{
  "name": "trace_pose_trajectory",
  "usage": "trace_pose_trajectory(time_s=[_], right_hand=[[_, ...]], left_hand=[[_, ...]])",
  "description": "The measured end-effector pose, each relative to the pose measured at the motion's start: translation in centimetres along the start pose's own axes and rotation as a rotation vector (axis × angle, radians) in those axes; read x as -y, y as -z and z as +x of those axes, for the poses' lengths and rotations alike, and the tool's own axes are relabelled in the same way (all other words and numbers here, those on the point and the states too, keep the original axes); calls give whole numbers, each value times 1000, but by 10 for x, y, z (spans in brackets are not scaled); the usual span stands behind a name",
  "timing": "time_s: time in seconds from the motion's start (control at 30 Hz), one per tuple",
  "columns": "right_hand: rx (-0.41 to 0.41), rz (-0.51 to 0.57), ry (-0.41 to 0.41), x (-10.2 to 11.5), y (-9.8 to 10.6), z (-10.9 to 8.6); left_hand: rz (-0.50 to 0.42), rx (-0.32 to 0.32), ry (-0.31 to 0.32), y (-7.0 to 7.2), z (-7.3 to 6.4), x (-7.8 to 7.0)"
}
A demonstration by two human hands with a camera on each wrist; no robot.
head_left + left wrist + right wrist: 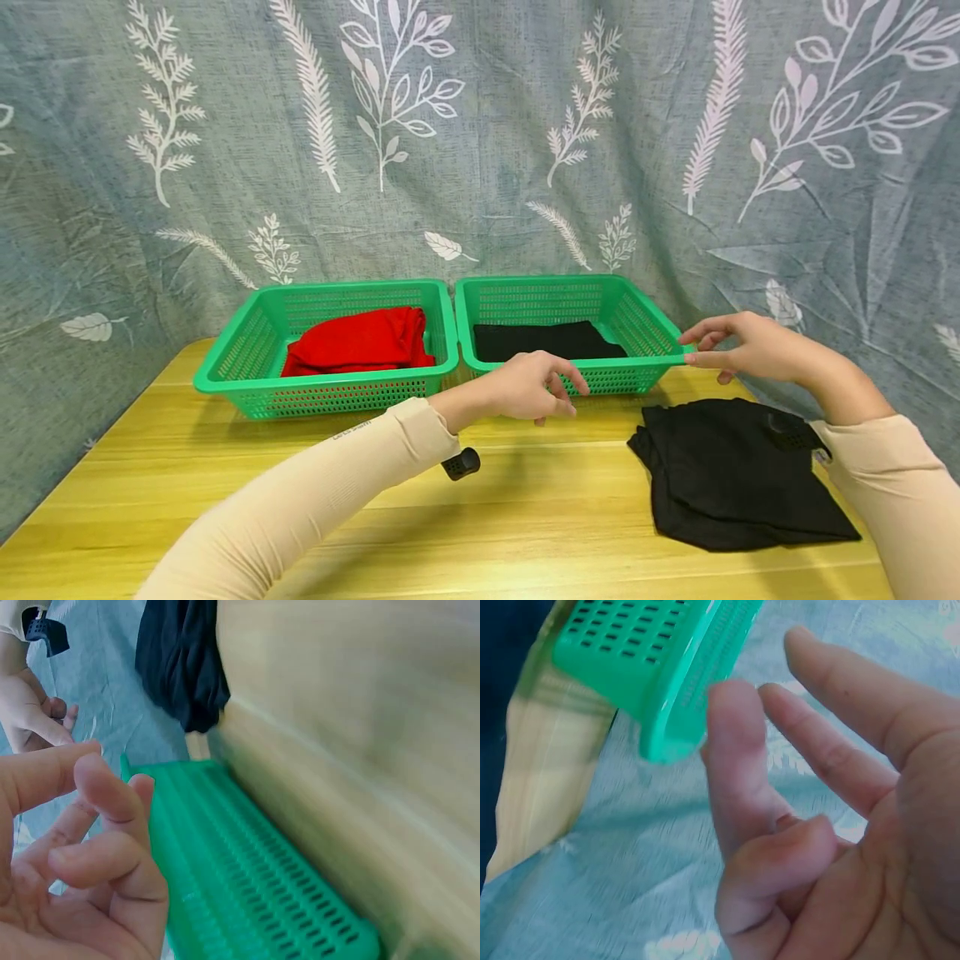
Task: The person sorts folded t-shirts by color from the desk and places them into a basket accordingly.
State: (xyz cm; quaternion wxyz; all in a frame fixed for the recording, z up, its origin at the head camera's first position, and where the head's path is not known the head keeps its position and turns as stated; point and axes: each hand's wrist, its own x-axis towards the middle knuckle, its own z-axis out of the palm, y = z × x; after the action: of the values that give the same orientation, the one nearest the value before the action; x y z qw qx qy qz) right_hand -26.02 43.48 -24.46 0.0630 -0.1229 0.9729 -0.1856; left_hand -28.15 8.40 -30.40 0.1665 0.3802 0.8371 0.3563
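My left hand (532, 385) hovers above the table at the front of the right green basket (600, 379), its fingers loosely bent around nothing. Close to that basket's front right corner is my right hand (765, 350), fingers spread and relaxed with nothing in them. The right wrist view shows a gap between its fingers (739, 742) and the basket rim. Inside the right basket lies a flat black cloth (543, 342). Below my right hand and forearm, a folded black garment (720, 479) rests on the table, partly covered by the wrist camera.
A second green basket (322, 386) stands directly left of the first and holds a folded red cloth (360, 337). Both are on a yellow wooden table (480, 533). A grey-blue curtain (495, 150) with white leaf prints hangs behind them.
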Motion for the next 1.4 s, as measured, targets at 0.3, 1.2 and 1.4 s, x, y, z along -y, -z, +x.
trace_pose_trajectory(time_s=[0.3,1.2,1.4], right_hand=[[39,-36,-104,-33,-4,-39],[273,282,-180,-91,-42,-67],[290,304,-112,-92,-50,-66]], left_hand=[[-49,98,12,-32,3,1],[-48,168,15,-79,6,6],[-64,161,30,-80,6,10]])
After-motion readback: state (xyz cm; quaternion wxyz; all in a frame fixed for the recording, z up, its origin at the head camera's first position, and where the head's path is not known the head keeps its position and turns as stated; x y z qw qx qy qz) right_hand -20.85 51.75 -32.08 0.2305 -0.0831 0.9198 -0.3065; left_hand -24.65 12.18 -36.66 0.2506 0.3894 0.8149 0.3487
